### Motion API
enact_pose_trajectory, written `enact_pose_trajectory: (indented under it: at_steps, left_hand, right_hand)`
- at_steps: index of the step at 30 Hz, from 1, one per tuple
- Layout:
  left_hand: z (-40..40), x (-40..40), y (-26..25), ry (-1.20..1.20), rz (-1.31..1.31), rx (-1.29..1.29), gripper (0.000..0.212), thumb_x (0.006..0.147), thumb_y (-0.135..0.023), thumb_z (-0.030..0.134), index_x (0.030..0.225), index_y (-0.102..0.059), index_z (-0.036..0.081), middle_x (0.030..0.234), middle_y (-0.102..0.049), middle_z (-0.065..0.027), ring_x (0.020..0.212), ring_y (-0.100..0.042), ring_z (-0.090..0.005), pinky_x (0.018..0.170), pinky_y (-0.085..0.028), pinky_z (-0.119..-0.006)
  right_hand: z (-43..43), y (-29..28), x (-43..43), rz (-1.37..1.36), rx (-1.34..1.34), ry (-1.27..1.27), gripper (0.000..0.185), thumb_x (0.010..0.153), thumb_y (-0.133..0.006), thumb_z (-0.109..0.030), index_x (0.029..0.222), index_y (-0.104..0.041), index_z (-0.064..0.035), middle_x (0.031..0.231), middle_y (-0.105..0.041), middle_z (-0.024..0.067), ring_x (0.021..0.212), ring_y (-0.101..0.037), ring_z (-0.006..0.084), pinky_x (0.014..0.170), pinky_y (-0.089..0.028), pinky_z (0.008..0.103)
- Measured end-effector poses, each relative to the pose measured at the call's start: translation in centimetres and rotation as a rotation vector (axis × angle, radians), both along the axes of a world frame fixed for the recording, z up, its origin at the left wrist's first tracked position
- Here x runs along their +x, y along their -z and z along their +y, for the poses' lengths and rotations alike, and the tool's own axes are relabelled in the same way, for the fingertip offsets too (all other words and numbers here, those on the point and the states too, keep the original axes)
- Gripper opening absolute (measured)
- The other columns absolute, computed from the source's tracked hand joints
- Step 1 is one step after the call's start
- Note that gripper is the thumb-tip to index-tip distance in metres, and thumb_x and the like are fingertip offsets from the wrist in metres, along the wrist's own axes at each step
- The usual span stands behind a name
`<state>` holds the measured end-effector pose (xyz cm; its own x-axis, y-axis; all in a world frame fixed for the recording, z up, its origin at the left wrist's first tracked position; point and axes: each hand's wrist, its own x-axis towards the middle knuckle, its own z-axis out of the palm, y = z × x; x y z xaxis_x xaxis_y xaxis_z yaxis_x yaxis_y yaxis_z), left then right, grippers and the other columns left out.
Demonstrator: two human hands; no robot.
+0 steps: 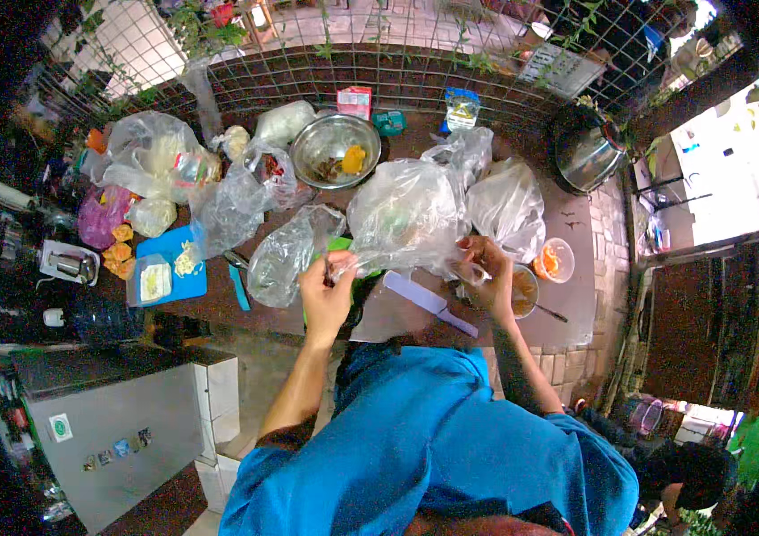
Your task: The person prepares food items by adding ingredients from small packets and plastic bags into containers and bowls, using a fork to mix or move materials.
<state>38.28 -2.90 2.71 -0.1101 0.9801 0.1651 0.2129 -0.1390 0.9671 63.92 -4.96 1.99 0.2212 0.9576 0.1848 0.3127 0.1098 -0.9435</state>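
Between my two hands stretches the open edge of a large clear plastic bag (406, 201), puffed out over the table; something pale green shows dimly inside. My left hand (327, 291) pinches its near left edge, and my right hand (492, 275) grips the near right edge. A purple-handled knife (416, 293) lies on the table just below the bag. Partly hidden behind my left hand is a green cutting board (361, 285). Another clear bag (286, 261) lies left of that hand. Beyond my right hand stand a bowl (525, 295) with a spoon in it and a tub of orange pieces (553, 260).
A steel bowl (306, 171) holds a yellow lump. At left are a blue cutting board (193, 289) with chopped pieces, a turquoise-handled knife (239, 288) and filled bags (152, 147). A wire mesh (413, 74) borders the far side. Someone crouches (694, 476) at lower right.
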Motion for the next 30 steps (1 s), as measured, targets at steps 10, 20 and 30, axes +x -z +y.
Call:
enact_pose_trajectory:
  at_steps: [10,20,30]
  left_hand:
    - [-7.0,1.3,-3.8,-0.13,0.128,0.205,0.022,0.075,-0.074,0.004,0.072,-0.052,0.005,0.067,-0.053,0.0006,0.058,-0.044,-0.0061,0.053,-0.035,-0.023]
    - [-14.3,-3.4,-3.4,-0.386,-0.254,0.101,0.029,0.078,-0.072,0.009,0.077,-0.043,0.012,0.074,-0.048,0.0011,0.059,-0.041,-0.0054,0.051,-0.034,-0.021]
    - [-14.0,-17.9,-5.4,-0.207,-0.91,0.131,0.027,0.085,-0.063,0.015,0.078,-0.037,0.013,0.062,-0.042,0.002,0.047,-0.034,-0.0054,0.039,-0.024,-0.02]
  right_hand:
    - [-1.8,-0.8,-0.4,-0.128,0.107,-0.317,0.021,0.072,-0.07,0.0,0.087,-0.055,-0.0016,0.107,-0.058,0.0129,0.102,-0.056,0.0191,0.086,-0.046,0.0321]
    - [-0.2,-1.8,-6.2,0.529,-0.04,-0.706,0.029,0.072,-0.062,0.02,0.084,-0.051,-0.0043,0.097,-0.055,0.0081,0.092,-0.057,0.0157,0.081,-0.049,0.0289]
    - [-0.4,-4.5,-17.2,0.509,-0.224,-0.629,0.041,0.063,-0.051,0.026,0.09,-0.053,-0.0044,0.112,-0.051,0.0082,0.088,-0.06,0.0132,0.074,-0.053,0.0277]
